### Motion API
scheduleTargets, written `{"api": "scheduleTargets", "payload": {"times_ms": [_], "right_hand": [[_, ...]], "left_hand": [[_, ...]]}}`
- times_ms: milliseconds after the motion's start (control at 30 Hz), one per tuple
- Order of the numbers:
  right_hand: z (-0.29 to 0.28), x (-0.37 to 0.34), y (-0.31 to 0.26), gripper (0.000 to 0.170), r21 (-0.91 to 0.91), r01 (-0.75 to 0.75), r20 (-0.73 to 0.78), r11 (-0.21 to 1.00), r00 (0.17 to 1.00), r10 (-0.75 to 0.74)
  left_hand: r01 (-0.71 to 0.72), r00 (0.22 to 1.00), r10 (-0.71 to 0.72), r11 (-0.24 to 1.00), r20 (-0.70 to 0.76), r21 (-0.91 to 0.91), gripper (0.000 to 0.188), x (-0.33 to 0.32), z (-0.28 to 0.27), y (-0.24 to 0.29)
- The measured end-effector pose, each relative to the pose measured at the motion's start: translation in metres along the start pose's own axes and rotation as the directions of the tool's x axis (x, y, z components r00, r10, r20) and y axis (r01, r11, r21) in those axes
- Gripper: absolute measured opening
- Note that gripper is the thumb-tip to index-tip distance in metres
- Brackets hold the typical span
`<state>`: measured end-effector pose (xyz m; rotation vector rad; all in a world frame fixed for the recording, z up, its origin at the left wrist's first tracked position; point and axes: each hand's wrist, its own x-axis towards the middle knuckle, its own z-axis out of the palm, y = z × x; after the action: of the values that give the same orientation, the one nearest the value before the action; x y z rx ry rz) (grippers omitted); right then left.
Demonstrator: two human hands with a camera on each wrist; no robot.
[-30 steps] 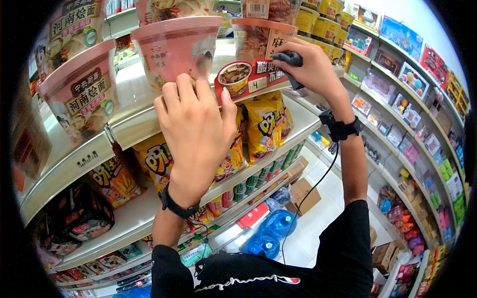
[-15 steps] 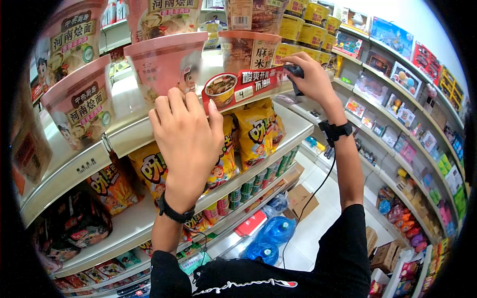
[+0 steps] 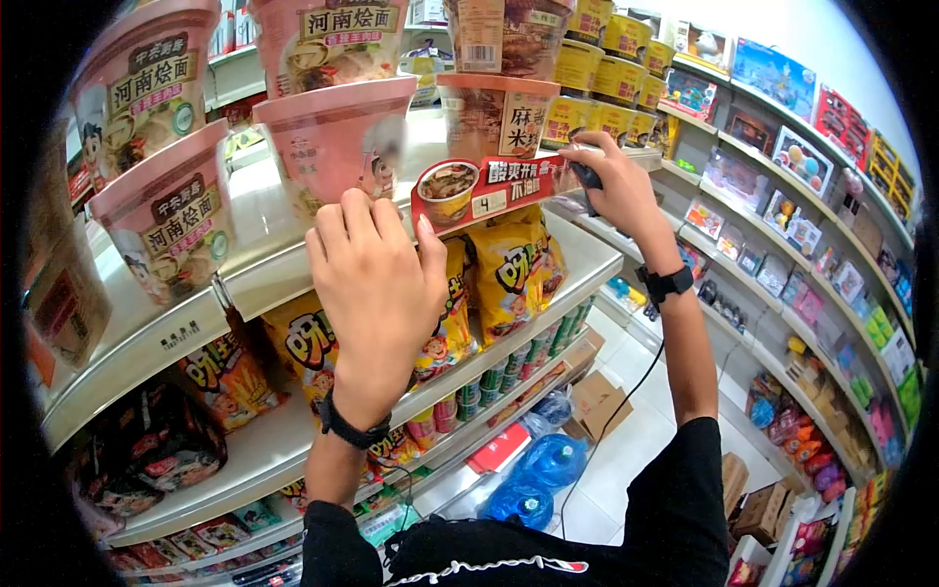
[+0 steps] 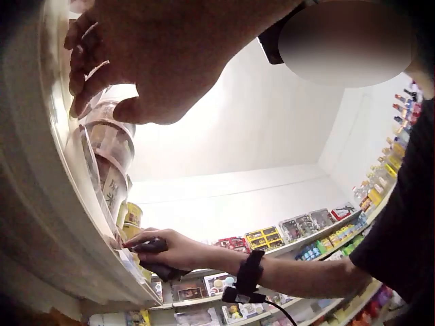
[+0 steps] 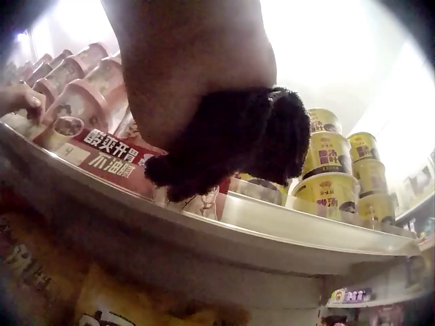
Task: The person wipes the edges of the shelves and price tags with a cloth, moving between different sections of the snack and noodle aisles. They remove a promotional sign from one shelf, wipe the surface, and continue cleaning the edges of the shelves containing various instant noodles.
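Note:
My left hand [image 3: 377, 279] is at the shelf's front edge, fingers at the rim and thumb by the left end of a red sign strip [image 3: 504, 196] with a noodle-cup picture and a "4" label. In the left wrist view, the left hand [image 4: 146, 61] has its fingers loosely extended along the edge, holding nothing visible. My right hand [image 3: 621, 186] grips a black fuzzy cloth [image 5: 238, 142] against the strip's right end. Behind the strip stand pink noodle tubs [image 3: 337, 142] and a brownish-orange noodle tub [image 3: 497, 115].
Yellow noodle tubs [image 5: 326, 193] are stacked on the same shelf, beyond the right hand. Below hang yellow snack bags [image 3: 514, 269] on a lower shelf. Blue water jugs [image 3: 553, 460] and a cardboard box [image 3: 597, 406] stand on the floor. Toy shelves [image 3: 782, 235] line the right wall.
My right hand has moved rightward with the cloth along the red strip, uncovering more of its lettering. The left hand stays at the strip's left end. The head view has shifted slightly.

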<state>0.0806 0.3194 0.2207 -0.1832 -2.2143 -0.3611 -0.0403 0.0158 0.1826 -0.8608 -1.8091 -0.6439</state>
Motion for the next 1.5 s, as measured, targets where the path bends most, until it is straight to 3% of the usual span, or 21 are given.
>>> {"api": "scheduleTargets", "payload": {"times_ms": [367,700,1033,1233,1333,1500], "right_hand": [[0.002,-0.004,0.000,0.047,0.005,-0.007,-0.008,1.000,1.000,0.007],[0.008,-0.006,0.001,0.050,-0.005,0.008,-0.025,1.000,1.000,-0.009],[0.007,-0.005,-0.007,0.049,-0.007,-0.048,-0.012,0.999,0.999,0.048],[0.004,-0.005,-0.004,0.046,0.153,-0.094,-0.119,0.984,0.986,0.112],[-0.002,-0.005,0.012,0.046,0.162,-0.087,-0.105,0.983,0.989,0.105],[0.007,-0.001,0.033,0.043,0.258,-0.090,-0.010,0.962,0.995,0.095]], "left_hand": [[-0.041,0.995,0.042,0.999,-0.093,0.012,0.025,0.001,0.006,-0.001],[-0.073,0.996,0.071,0.996,-0.045,-0.048,0.024,-0.003,0.000,-0.009],[-0.100,0.994,0.094,0.988,-0.054,-0.120,0.034,-0.014,-0.002,-0.005],[-0.193,0.980,0.174,0.950,-0.095,-0.244,0.041,-0.009,0.016,0.009],[-0.306,0.950,0.283,0.926,-0.132,-0.219,0.041,0.005,0.034,0.006],[-0.290,0.955,0.271,0.938,-0.119,-0.189,0.040,0.025,0.040,0.014]]}}
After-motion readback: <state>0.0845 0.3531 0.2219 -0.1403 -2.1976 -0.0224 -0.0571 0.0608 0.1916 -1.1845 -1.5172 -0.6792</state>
